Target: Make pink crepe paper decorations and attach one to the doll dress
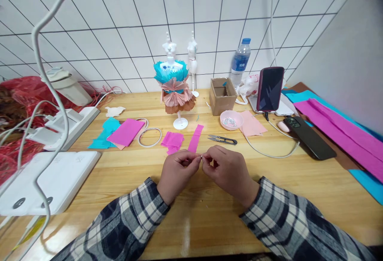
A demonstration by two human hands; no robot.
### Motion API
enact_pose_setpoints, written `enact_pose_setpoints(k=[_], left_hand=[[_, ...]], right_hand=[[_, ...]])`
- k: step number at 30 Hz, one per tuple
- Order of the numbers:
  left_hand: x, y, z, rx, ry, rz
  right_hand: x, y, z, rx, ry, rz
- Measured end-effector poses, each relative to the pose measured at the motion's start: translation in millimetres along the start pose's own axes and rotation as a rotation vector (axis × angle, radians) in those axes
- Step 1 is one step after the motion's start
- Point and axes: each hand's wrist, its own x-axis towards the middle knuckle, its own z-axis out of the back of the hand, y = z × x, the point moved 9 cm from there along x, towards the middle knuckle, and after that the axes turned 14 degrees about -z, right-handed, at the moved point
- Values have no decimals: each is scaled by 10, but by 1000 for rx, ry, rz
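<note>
Above the middle of the wooden table, my left hand and my right hand meet fingertip to fingertip. Both are closed in a pinch around a tiny pale speck too small to name. Just beyond the fingers lies a magenta paper strip, with small magenta paper pieces to its left. A pair of thread snips rests past my right hand. Behind it sits a pink bowl holding small shiny bits. A small dress form wears ruffled blue, pink and brown paper.
Left are a power strip, a white power bank, a ring and folded magenta paper. Toward the back stand a cardboard box, bottle and upright phone. Another phone lies right. Cables cross both sides.
</note>
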Motion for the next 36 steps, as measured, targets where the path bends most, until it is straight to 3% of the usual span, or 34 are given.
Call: enact_pose_setpoints(k=[11, 18, 23, 28, 34, 36], left_hand=[[27, 116, -10, -69, 6, 80], [37, -107, 17, 251, 44, -161], [38, -190, 18, 361, 75, -232], [26, -182, 23, 312, 48, -173], [14, -71, 14, 149, 24, -68], [20, -21, 17, 83, 21, -32]], right_hand=[[55, -104, -2, 182, 87, -54], [70, -135, -44, 184, 132, -76], [41, -89, -73, 101, 109, -58], [15, -30, -46, 45, 52, -53], [84, -249, -106, 395, 117, -275], [97, -287, -136, 442, 139, -287]])
